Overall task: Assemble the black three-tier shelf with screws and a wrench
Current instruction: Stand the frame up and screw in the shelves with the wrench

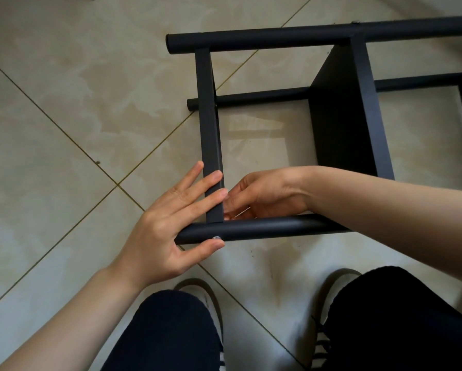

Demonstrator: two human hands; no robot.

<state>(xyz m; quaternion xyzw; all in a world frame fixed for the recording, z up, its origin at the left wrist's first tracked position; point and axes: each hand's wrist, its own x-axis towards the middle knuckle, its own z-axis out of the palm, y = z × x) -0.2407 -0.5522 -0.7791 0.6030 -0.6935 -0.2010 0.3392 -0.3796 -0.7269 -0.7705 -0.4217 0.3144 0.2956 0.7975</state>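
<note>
Black shelf (339,111) lies on side on tiled floor (63,116), centre to upper right. Left hand (171,226), lower centre: fingers straight against end panel (209,129), thumb under near pole (264,227) by screw (217,237). Right hand (262,195) inside frame, fingers curled; what it pinches, cannot tell.

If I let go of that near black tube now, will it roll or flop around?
Probably not roll: the near tube already carries a screw where the end shelf meets it. It looks rigid, likely metal. The joint may still wobble if the screw is loose, so keep the left hand bracing it.
</note>
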